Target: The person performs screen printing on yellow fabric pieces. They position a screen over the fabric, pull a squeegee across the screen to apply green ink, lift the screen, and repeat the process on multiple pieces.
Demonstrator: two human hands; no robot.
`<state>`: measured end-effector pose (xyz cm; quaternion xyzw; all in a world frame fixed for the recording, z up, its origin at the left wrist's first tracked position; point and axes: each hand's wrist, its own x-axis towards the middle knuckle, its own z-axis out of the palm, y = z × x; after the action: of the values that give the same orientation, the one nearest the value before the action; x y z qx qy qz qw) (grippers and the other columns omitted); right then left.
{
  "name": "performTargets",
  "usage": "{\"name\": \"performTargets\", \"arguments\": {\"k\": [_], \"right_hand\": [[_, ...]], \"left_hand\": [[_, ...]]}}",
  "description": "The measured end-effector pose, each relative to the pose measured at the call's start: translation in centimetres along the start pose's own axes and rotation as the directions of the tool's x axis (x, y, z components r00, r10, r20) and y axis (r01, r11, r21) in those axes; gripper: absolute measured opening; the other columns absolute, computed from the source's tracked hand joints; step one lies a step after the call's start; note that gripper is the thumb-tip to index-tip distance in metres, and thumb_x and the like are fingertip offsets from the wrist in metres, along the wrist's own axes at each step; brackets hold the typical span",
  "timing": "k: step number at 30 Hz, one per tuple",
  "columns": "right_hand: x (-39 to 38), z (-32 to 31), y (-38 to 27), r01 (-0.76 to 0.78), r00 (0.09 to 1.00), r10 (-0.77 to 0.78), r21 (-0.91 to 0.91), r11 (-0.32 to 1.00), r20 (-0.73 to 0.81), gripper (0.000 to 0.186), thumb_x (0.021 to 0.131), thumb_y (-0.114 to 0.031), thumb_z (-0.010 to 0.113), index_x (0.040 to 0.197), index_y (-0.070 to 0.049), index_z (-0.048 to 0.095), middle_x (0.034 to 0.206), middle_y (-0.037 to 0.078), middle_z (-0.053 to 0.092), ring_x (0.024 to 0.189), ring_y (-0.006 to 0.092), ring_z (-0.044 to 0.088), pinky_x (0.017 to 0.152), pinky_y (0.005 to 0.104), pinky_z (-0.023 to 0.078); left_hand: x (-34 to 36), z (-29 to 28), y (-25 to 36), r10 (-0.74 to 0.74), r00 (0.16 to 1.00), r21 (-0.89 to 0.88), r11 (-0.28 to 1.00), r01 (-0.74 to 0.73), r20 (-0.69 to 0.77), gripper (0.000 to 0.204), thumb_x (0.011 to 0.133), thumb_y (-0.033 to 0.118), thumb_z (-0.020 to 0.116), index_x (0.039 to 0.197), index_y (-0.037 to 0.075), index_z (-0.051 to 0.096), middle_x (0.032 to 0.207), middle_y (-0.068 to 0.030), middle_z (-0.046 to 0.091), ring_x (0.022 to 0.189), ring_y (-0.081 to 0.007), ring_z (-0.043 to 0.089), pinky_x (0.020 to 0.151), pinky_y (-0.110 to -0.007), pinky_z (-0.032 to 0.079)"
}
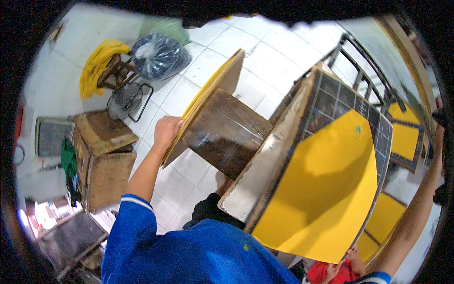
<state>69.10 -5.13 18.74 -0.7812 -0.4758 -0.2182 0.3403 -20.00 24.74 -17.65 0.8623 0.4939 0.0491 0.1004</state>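
My left hand [166, 132] is closed on the edge of a tilted wooden board [234, 78] whose far side carries a yellow sheet [208, 87]. Beside that board, a worn brown wooden panel [229, 135] reaches toward a pale table edge [250, 177]. On the right lies a black board with a white grid [326, 97], and a yellow sheet with angled corners and a small green mark [331, 184] covers much of it. My right forearm [416, 213] runs up along the right rim. The right hand is lost in the dark edge, its fingers hidden.
Another person's hand and red sleeve [331, 272] show below the yellow sheet. More yellow panels [385, 215] lie at right, near a black metal frame [362, 71]. A wooden cabinet [106, 161], a fan [126, 102] and a filled plastic bag [161, 56] stand at left.
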Motion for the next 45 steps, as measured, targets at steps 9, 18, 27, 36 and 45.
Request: {"name": "performTargets", "arguments": {"k": [9,18,27,36,45], "right_hand": [[3.0,-0.3,9.9,0.265,0.957,-0.101,-0.680,0.684,0.272,0.055,0.112,-0.041,0.040,0.157,-0.011,0.045,0.160,0.012,0.045,0.131,0.0327,0.058,0.110,0.0426,0.045],[-1.0,0.8,-5.9,-0.132,0.990,0.139,-0.323,0.937,-0.001,0.071,0.089,-0.077,0.062,0.124,-0.017,0.074,0.110,0.017,0.075,0.103,0.0303,0.072,0.093,0.0410,0.052],[-1.9,0.7,-9.0,-0.209,0.974,0.227,-0.351,0.913,0.009,0.075,0.087,-0.079,0.062,0.122,-0.013,0.074,0.112,0.018,0.074,0.106,0.0354,0.070,0.093,0.0434,0.051],[-5.0,1.1,-12.0,-0.156,0.987,0.137,-0.336,0.929,-0.080,0.076,0.086,-0.081,0.061,0.114,-0.012,0.074,0.104,0.020,0.074,0.102,0.0387,0.070,0.089,0.0462,0.052],[-5.8,2.4,-8.0,0.142,0.967,-0.244,-0.649,0.748,-0.070,0.041,0.092,-0.043,0.063,0.113,-0.010,0.075,0.116,0.022,0.073,0.108,0.0456,0.067,0.097,0.0538,0.053]], "left_hand": [[7.4,-2.9,6.1,-0.283,0.959,0.013,0.959,0.283,-0.002,0.038,0.100,0.042,0.060,0.099,0.007,0.074,0.095,-0.0224,0.073,0.091,-0.0437,0.069,0.081,-0.054,0.054],[-12.3,-22.9,17.9,-0.092,0.882,-0.021,0.995,0.093,-0.462,0.026,0.097,0.028,0.071,0.105,0.004,0.075,0.093,-0.0163,0.073,0.088,-0.0363,0.069,0.076,-0.044,0.052],[-24.7,-1.7,7.6,-0.917,0.272,-0.504,0.094,0.858,0.292,0.064,0.099,0.058,0.059,0.118,-0.003,0.069,0.115,-0.0254,0.069,0.109,-0.0432,0.065,0.096,-0.047,0.050],[-28.4,-12.7,4.6,-0.647,0.597,-0.284,0.754,0.592,-0.475,0.056,0.102,0.046,0.063,0.080,-0.006,0.063,0.070,-0.0204,0.063,0.065,-0.0347,0.056,0.065,-0.048,0.045],[-26.9,-5.9,9.2,-0.419,0.847,-0.389,0.876,0.284,-0.325,0.039,0.096,0.035,0.076,0.086,-0.002,0.068,0.070,-0.0119,0.064,0.062,-0.0213,0.054,0.060,-0.041,0.046]]}}
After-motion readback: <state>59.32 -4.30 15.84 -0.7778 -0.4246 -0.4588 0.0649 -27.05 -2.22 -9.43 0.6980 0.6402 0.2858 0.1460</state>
